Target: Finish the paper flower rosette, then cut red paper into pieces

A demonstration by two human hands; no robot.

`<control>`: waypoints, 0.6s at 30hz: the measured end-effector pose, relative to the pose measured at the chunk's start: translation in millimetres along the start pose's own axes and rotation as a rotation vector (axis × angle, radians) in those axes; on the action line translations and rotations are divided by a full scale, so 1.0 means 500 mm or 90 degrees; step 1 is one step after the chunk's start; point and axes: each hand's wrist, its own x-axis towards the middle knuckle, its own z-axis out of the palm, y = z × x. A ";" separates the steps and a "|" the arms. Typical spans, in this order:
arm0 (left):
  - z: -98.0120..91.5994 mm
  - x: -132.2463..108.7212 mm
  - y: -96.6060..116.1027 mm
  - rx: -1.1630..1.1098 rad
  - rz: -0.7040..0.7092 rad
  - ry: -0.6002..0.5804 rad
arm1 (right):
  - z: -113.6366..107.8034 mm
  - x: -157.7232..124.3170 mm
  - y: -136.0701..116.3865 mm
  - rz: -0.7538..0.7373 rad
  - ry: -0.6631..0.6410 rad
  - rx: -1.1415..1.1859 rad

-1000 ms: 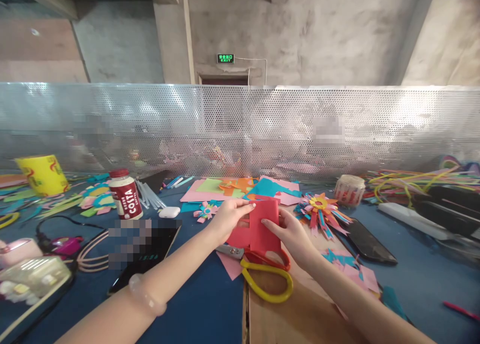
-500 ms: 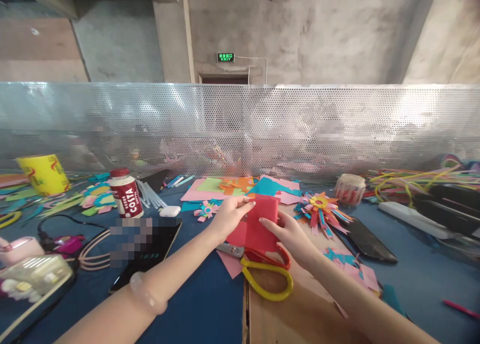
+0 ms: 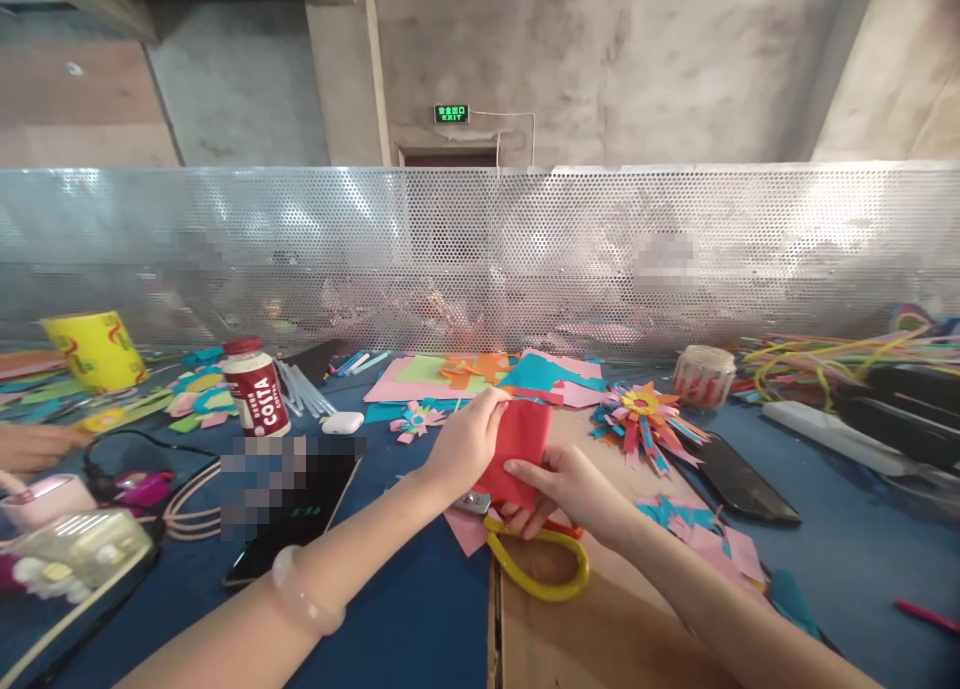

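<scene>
A folded piece of red paper [image 3: 517,444] is held between both my hands above the blue table [image 3: 390,619]. My left hand [image 3: 466,441] pinches its upper left edge with closed fingers. My right hand [image 3: 564,489] grips its lower right side, thumb lying across the sheet. Directly beneath lie scissors with a yellow and red handle [image 3: 536,559], resting partly on a brown board [image 3: 600,639]. A pink scrap [image 3: 465,529] lies under the scissor blades.
A Costa bottle [image 3: 256,399], white earbud case [image 3: 342,423], dark tablet [image 3: 292,504] and yellow tape roll [image 3: 94,349] sit left. Coloured sheets [image 3: 465,374], a paper flower [image 3: 645,419], a phone [image 3: 739,484] and a perforated metal screen [image 3: 480,259] lie ahead. Another person's hand [image 3: 30,447] shows far left.
The red paper has been folded narrower and drawn slightly lower. My right hand slid down to its lower edge. Another person's hand has come into view at the far left.
</scene>
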 end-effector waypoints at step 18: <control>-0.050 0.015 -0.008 -0.006 0.057 -0.030 | 0.000 -0.034 -0.052 -0.097 -0.060 -0.182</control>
